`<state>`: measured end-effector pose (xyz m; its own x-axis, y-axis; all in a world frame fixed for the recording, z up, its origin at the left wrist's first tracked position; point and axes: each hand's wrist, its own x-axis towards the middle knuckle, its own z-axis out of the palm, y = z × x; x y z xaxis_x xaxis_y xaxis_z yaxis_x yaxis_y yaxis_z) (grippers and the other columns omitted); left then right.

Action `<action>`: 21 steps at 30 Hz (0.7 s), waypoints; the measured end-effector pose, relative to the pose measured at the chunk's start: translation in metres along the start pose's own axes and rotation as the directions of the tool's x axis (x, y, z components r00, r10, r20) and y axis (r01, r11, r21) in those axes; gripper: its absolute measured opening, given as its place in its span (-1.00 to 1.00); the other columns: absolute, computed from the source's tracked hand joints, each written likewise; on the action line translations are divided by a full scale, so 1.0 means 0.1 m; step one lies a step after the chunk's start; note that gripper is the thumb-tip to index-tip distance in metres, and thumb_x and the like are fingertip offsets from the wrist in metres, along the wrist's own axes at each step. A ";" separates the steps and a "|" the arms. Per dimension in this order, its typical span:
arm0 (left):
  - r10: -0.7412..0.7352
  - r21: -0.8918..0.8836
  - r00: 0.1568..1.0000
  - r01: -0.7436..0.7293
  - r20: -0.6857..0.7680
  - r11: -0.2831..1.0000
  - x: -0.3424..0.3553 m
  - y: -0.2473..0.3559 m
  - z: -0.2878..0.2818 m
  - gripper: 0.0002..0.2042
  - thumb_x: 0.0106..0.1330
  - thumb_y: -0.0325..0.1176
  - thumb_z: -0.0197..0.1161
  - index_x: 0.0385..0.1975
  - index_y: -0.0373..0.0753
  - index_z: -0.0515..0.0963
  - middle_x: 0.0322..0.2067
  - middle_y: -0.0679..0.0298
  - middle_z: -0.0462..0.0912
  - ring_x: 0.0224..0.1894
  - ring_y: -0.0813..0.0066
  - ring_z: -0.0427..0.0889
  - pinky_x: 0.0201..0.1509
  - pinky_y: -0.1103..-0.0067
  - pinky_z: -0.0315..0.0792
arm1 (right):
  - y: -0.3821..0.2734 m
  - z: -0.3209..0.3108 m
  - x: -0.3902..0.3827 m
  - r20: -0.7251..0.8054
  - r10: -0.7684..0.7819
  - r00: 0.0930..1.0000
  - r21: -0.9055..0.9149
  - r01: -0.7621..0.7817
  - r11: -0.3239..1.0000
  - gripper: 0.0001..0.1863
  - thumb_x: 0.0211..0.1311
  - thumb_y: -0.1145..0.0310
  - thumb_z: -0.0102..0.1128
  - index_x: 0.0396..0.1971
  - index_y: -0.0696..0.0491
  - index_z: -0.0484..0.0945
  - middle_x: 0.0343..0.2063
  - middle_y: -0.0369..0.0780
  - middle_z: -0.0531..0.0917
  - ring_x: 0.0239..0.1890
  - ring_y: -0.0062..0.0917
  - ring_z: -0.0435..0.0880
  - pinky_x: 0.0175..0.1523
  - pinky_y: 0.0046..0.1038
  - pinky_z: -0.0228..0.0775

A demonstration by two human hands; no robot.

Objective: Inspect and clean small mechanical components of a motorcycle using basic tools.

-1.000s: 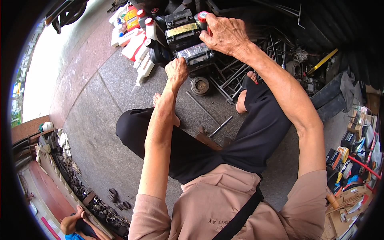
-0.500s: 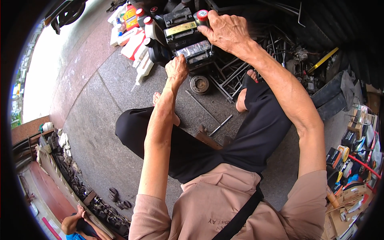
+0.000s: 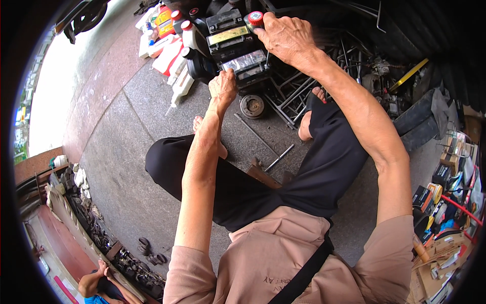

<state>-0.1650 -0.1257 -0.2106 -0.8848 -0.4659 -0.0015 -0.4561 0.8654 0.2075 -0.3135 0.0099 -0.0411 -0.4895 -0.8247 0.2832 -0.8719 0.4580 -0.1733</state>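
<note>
Two black batteries stand before me, one behind the other. My left hand (image 3: 223, 86) is closed at the left front corner of the nearer battery (image 3: 245, 63), which has a silvery top; what its fingers pinch is hidden. My right hand (image 3: 288, 38) is curled above the right side of the batteries. Its thumb and forefinger are bent beside a bottle with a red cap (image 3: 255, 19), and I cannot make out what they hold. Under that hand a thin rod (image 3: 268, 57) stands at the battery's right end. The farther battery (image 3: 229, 37) bears a yellow label strip.
Several bottles (image 3: 193, 38) and a black bottle (image 3: 198, 65) stand left of the batteries. A round metal part (image 3: 252, 106) and a T-handle bar (image 3: 279, 158) lie on the floor between my feet. Metal rods and tools (image 3: 293, 96) are heaped right. Another person's legs (image 3: 96, 278) show lower left.
My right hand has shifted very slightly, its thumb drawn a little nearer the forefinger. The red-capped bottle sits a touch farther left in the picture. My left hand stays at the battery's corner.
</note>
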 end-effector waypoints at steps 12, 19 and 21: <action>0.001 0.133 0.999 -0.007 0.044 0.991 0.00 0.07 -0.03 -0.84 0.19 -0.39 0.15 -0.30 -0.32 0.52 -0.36 0.02 0.65 -0.33 0.11 0.71 -0.27 0.32 0.56 | 0.03 -0.02 -0.02 0.030 0.047 0.998 -0.040 -0.045 0.998 -0.69 0.12 0.20 0.14 -0.30 0.14 0.41 -0.46 -0.06 0.66 -0.37 -0.16 0.69 -0.25 -0.15 0.52; 0.004 0.220 0.998 -0.019 0.067 0.975 0.01 0.08 -0.01 -0.87 0.19 -0.44 0.12 -0.36 -0.33 0.55 -0.40 0.02 0.67 -0.32 0.13 0.72 -0.27 0.34 0.57 | 0.06 0.02 -0.03 -0.092 -0.152 0.984 0.084 0.160 0.984 -0.69 0.03 0.22 0.15 -0.32 0.13 0.42 -0.52 -0.11 0.63 -0.39 -0.18 0.68 -0.26 -0.19 0.52; -0.025 0.162 0.998 0.015 0.061 0.987 0.03 0.08 -0.01 -0.86 0.19 -0.43 0.11 -0.38 -0.34 0.57 -0.41 0.00 0.68 -0.32 0.11 0.72 -0.28 0.32 0.56 | 0.05 0.02 -0.03 -0.053 -0.089 0.995 0.094 0.094 0.991 -0.68 0.01 0.20 0.13 -0.32 0.13 0.44 -0.50 -0.11 0.64 -0.38 -0.19 0.68 -0.25 -0.19 0.52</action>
<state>-0.1714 -0.1210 -0.2078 -0.8774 -0.4752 -0.0664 -0.4785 0.8769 0.0466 -0.3159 0.0140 -0.0441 -0.4099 -0.8433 0.3476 -0.9088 0.3453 -0.2342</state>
